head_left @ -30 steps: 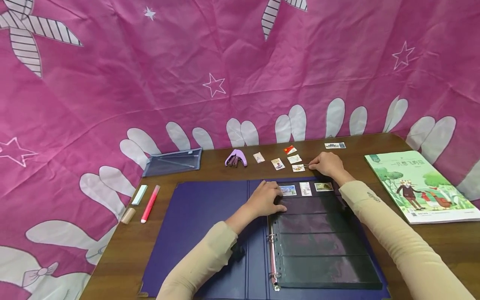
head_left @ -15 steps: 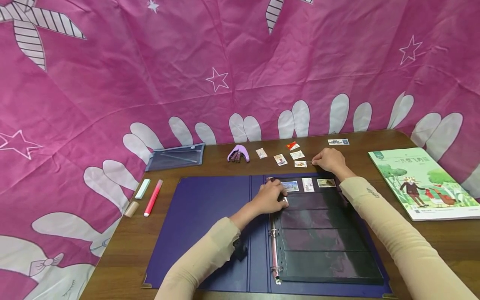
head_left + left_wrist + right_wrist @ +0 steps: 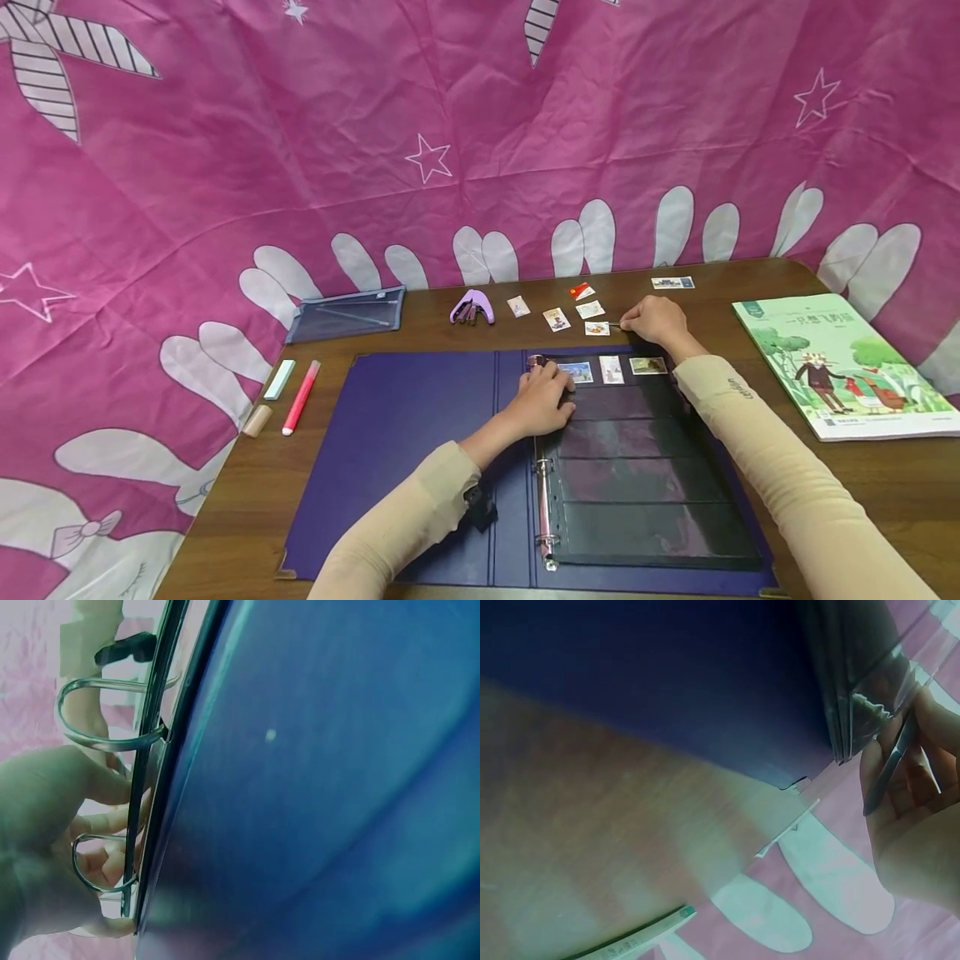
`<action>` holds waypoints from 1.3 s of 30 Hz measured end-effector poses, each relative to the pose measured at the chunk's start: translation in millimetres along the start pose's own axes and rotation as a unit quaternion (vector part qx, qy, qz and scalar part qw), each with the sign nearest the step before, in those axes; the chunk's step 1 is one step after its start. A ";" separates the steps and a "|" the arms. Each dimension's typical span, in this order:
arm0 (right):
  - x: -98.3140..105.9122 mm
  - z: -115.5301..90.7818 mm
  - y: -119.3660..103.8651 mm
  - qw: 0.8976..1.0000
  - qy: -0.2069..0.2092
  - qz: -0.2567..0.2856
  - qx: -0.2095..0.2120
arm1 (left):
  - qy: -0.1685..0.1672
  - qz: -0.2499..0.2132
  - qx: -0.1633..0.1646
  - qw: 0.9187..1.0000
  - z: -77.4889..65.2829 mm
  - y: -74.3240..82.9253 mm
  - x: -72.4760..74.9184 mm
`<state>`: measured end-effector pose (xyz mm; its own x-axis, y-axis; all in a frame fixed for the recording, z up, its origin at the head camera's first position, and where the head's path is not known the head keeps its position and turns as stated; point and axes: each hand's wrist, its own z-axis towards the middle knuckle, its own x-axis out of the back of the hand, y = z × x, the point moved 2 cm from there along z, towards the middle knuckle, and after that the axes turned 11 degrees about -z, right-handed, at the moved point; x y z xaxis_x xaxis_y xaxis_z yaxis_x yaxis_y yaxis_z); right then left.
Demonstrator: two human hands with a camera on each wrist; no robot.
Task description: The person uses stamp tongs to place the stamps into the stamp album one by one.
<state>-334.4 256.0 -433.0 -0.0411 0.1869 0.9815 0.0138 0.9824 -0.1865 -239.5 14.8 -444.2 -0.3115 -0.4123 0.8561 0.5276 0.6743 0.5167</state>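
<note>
My right hand (image 3: 654,321) pinches a pair of tweezers (image 3: 891,766), whose tips reach the right edge of a small stamp (image 3: 597,329) on the table. My left hand (image 3: 540,398) rests at the upper left of the black pocket page (image 3: 648,479), by the metal rings (image 3: 105,742) of the open blue stamp album (image 3: 420,467). Its fingers partly cover a blue landscape stamp (image 3: 579,372). Beside that in the top strip are an upright pale stamp (image 3: 611,369) and a dark green stamp (image 3: 648,366).
Several loose stamps, one of them red (image 3: 581,291), lie behind the album, and a long stamp (image 3: 672,283) sits farther right. A purple hole punch-like tool (image 3: 472,307), a zip pouch (image 3: 347,315) and a red marker (image 3: 302,398) are to the left. A green book (image 3: 847,367) lies right.
The tweezers in my right hand stay at the same stamp, with only slight hand movement. My left hand shifts a little along the page's upper left. The head view tilts slightly.
</note>
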 end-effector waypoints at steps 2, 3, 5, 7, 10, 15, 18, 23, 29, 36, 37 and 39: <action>0.2 0.2 -0.8 1.000 -0.001 0.003 0.001 | 0.001 -0.001 0.000 1.000 -0.5 0.2 0.2; 0.1 0.3 -0.9 1.000 -0.001 0.005 0.001 | 0.002 0.001 0.000 1.000 -0.8 0.4 0.2; -0.6 0.2 -1.0 1.000 -0.004 0.010 -0.001 | 0.001 0.011 0.000 1.000 -1.6 1.1 0.0; -1.4 -0.6 -1.3 1.000 -0.008 0.015 -0.002 | -0.001 0.021 -0.002 1.000 -2.8 1.6 -0.6; -3.0 -1.7 -1.7 1.000 -0.016 0.019 -0.001 | -0.005 0.030 -0.010 0.999 -5.0 2.1 -1.4; -3.3 -2.4 -2.8 1.000 -0.010 0.023 0.003 | 0.011 0.028 -0.031 0.999 -4.5 1.2 -2.2; -2.6 -1.7 -2.8 1.000 -0.008 0.022 0.005 | 0.022 0.021 -0.033 0.999 -2.8 0.1 -2.2; -0.9 0.8 1.8 0.999 -0.022 0.029 0.012 | 0.023 0.012 -0.010 1.000 0.1 -0.1 -2.4; 6.8 2.4 20.0 0.997 -0.027 0.067 0.016 | 0.030 0.023 -0.012 0.999 7.7 1.7 -0.9; 3.7 0.7 22.0 0.996 -0.047 0.072 0.026 | 0.027 -0.063 -0.015 0.998 9.9 -9.7 -2.4; 2.4 1.2 19.7 0.996 -0.047 0.067 0.028 | 0.026 -0.074 -0.017 0.997 9.1 -11.0 -2.0; 0.6 2.0 15.6 0.997 -0.043 0.054 0.030 | 0.027 -0.087 -0.021 0.996 7.9 -13.5 -1.8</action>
<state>-336.3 271.4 -435.4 -0.1275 0.2890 0.9488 -0.0378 0.9545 -0.2958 -252.3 11.3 -452.7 -0.3587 -0.5543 0.7510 0.5026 0.5633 0.6558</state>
